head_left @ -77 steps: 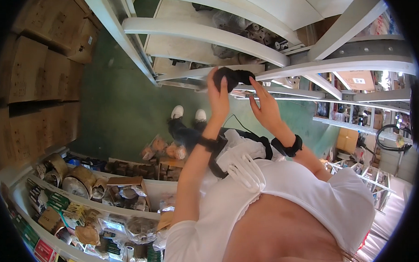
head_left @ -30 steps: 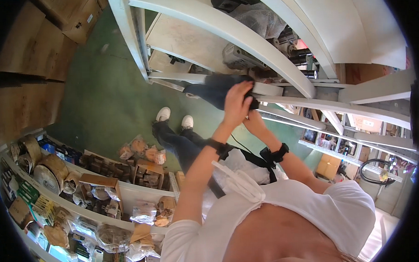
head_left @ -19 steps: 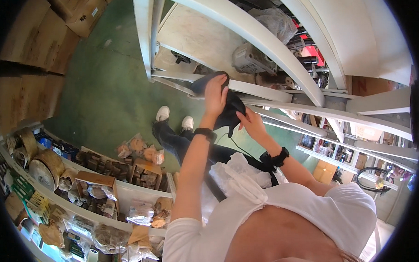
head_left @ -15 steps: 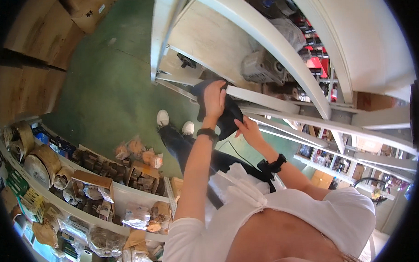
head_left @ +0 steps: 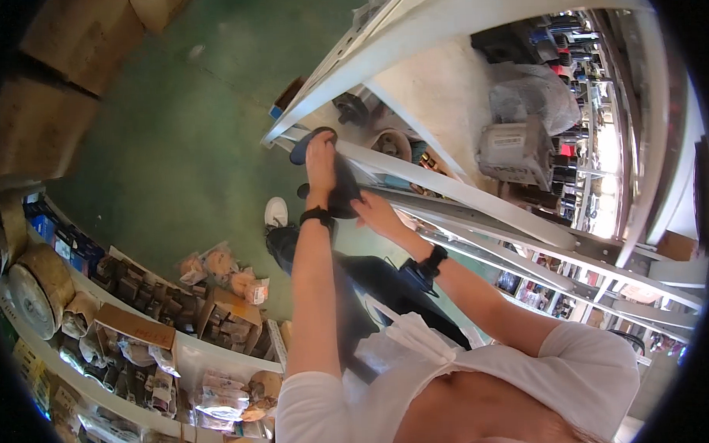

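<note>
A dark blue-black cloth [head_left: 344,183] hangs at the near side of the shelf's white front beam [head_left: 431,177]. My left hand [head_left: 320,162] grips its upper part close to the beam's left end, fingers bent over the fabric; its palm is hidden. Lower and to the right, my right hand [head_left: 376,212] has the cloth's edge pinched between thumb and fingers. Black bands circle both of my wrists.
The shelf holds a grey metal housing [head_left: 516,155], a plastic-wrapped part [head_left: 534,98] and a dark part [head_left: 352,108]. Bagged pieces [head_left: 219,261] lie on the green floor [head_left: 188,149] by the left shelf [head_left: 226,351]. Cardboard boxes [head_left: 83,43] stand at the far left.
Both hands and the cloth have shifted left in the picture, the left hand nearer the beam's end. The view has turned, showing more of the shelf's contents. Both hands keep hold of the cloth.
</note>
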`<state>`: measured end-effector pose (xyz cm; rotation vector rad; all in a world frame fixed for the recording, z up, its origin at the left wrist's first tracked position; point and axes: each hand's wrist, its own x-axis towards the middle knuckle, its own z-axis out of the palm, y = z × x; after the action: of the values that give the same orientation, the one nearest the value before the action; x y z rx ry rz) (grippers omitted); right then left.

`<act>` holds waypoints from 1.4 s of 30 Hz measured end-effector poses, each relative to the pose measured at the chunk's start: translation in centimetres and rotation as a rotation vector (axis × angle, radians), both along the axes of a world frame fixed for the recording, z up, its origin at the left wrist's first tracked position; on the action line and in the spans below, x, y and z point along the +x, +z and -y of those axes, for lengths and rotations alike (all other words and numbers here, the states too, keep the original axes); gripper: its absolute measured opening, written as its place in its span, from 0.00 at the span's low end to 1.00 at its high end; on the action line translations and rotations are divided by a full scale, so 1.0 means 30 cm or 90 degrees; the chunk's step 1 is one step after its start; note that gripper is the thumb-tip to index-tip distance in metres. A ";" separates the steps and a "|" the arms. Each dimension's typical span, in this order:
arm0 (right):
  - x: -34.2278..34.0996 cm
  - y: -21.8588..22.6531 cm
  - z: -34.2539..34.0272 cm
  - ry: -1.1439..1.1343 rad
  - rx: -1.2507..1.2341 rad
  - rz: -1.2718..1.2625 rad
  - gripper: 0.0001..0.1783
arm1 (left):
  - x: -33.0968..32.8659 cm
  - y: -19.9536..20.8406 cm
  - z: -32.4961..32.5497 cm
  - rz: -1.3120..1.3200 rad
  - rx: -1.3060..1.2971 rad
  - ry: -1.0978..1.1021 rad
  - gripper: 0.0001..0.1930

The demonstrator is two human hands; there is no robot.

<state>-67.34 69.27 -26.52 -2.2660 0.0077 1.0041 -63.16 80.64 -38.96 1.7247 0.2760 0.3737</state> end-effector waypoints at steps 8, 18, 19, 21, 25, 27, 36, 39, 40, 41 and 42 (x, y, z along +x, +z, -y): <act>0.112 -0.143 -0.163 0.132 -0.004 0.007 0.10 | 0.046 -0.215 -0.113 -0.087 -0.075 0.035 0.16; 0.063 -0.006 -0.083 0.138 -0.125 0.058 0.14 | 0.071 -0.114 0.046 -0.044 -0.154 0.053 0.12; 0.041 0.033 -0.040 0.258 -0.183 0.145 0.15 | 0.045 -0.029 0.090 -0.046 -0.091 0.083 0.12; 0.000 0.161 0.027 0.363 -0.208 0.191 0.15 | -0.001 0.069 0.158 -0.044 -0.067 0.052 0.14; -0.043 0.382 0.122 0.442 -0.235 0.160 0.14 | -0.080 0.245 0.284 0.037 -0.087 0.008 0.15; -0.066 0.453 0.163 0.448 -0.259 0.150 0.13 | -0.103 0.369 0.306 0.017 -0.125 -0.042 0.15; -0.102 0.702 0.205 0.440 -0.342 -0.019 0.14 | -0.168 0.660 0.424 0.118 -0.177 -0.171 0.13; -0.101 0.773 0.235 0.399 -0.325 -0.061 0.17 | -0.176 0.761 0.411 0.166 -0.214 -0.277 0.11; -0.097 0.788 0.250 0.425 -0.315 -0.060 0.18 | -0.183 0.795 0.402 0.173 -0.238 -0.311 0.11; -0.106 0.802 0.258 0.352 -0.289 -0.044 0.21 | -0.194 0.819 0.390 0.162 -0.261 -0.351 0.11; -0.109 0.805 0.264 0.339 -0.281 -0.032 0.21 | -0.203 0.842 0.366 0.169 -0.249 -0.365 0.11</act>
<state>-70.60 61.37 -2.35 -2.7155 -0.4099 1.4459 -69.24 69.65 -13.68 1.2784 -0.3206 0.1096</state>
